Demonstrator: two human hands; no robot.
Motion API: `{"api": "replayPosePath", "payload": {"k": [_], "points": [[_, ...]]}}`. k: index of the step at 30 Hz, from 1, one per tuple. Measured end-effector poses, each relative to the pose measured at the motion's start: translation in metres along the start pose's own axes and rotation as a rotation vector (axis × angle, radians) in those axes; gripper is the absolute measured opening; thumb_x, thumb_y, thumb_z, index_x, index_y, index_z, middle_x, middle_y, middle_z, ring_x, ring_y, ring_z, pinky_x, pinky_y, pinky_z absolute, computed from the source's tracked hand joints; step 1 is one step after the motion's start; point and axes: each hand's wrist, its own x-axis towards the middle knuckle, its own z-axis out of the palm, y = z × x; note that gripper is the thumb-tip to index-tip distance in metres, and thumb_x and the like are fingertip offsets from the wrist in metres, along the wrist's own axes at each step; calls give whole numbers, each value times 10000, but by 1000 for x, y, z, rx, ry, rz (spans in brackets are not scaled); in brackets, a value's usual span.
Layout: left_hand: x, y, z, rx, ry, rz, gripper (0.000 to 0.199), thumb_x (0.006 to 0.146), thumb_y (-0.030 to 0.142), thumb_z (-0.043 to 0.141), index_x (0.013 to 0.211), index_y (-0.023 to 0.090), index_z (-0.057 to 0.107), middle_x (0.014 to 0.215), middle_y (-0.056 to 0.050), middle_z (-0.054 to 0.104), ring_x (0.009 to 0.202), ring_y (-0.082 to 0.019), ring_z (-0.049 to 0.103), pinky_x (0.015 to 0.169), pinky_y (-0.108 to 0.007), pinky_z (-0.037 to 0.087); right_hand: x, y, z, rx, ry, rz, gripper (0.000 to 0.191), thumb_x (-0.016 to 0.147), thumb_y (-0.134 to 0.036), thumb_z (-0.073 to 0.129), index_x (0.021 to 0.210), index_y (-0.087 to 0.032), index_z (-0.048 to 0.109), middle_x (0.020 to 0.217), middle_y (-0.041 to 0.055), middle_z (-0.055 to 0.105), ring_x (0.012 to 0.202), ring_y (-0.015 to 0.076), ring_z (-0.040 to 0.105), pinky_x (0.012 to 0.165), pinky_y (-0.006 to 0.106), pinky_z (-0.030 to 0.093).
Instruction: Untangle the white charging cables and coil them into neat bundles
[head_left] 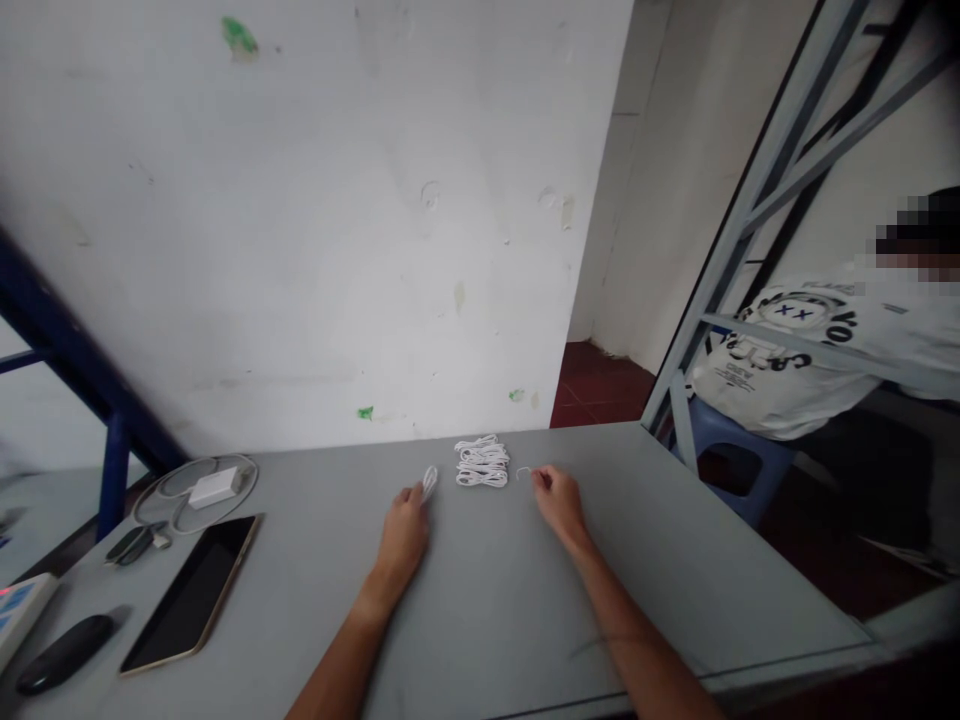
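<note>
Left hand (403, 535): lies on the middle of the desk (675, 570), its fingers (415, 496) curled closed around a small white cable loop (429, 483).

Right hand (559, 503): lies just right of the middle, its fingers (541, 480) pinched almost shut on a thin white wire end (523, 471) that arcs toward the bundle.

Bundle: a white cable bundle (481, 462) lies between the hands, near the far edge of the desk. Neither hand touches it, and any link to the held pieces cannot be told.

Handling: the cables look light, soft and limp, and likely to slide on the smooth desk. A loop or free end seems the best place to hold.

Left side of desk: a tablet (191, 595), a mouse (64, 655), a power strip (19, 615), and a charger (216, 487) with a coiled cord (154, 505).

Beyond the desk: a seated co-worker (795, 350) on a blue stool (739, 465) to the right, behind a metal frame (757, 200); a white wall (300, 200) stands ahead.
</note>
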Motion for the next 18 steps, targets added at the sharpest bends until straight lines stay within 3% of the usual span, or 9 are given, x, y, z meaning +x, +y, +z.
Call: {"api": "replayPosePath", "payload": {"k": [3, 6, 9, 13, 18], "points": [[11, -8, -5, 211, 112, -32, 411, 925, 144, 522, 1325, 135, 619, 1267, -205, 647, 1222, -338, 599, 1053, -466, 455, 12, 15, -8, -91, 48, 52, 165, 745, -241, 538, 630, -188, 645, 593, 68, 639, 573, 209, 551, 583, 293, 334], [12, -5, -2, 365, 184, -31, 492, 957, 271, 586, 1419, 110, 540, 1469, -250, 523, 1354, -389, 502, 1089, -545, 436, 12, 16, -10, -153, 98, 62, 164, 752, -259, 550, 807, -177, 681, 822, 109, 660, 744, 240, 575, 671, 308, 364], [5, 7, 9, 398, 194, 84, 476, 982, 286, 566, 1426, 118, 533, 1483, -237, 522, 1354, -384, 507, 1080, -553, 453, 2, 2, -3, -220, 121, -105, 256, 761, -327, 587, 985, -223, 655, 1095, 110, 585, 962, 271, 524, 799, 335, 374], [-6, 24, 24, 300, 212, 325, 363, 963, 221, 558, 1318, 172, 616, 1383, -180, 611, 1295, -372, 555, 1070, -570, 467, -16, -25, 21, -290, -178, -575, 359, 764, -383, 626, 1114, -319, 585, 1188, 48, 562, 1023, 282, 473, 883, 375, 360], [-15, 35, 31, 32, 123, 494, 344, 962, 224, 557, 1298, 220, 629, 1268, -121, 668, 1199, -288, 631, 1071, -496, 509, -23, -35, 43, -433, -319, -615, 175, 819, -204, 548, 982, -233, 606, 1037, 84, 609, 994, 280, 479, 831, 375, 375]]}}
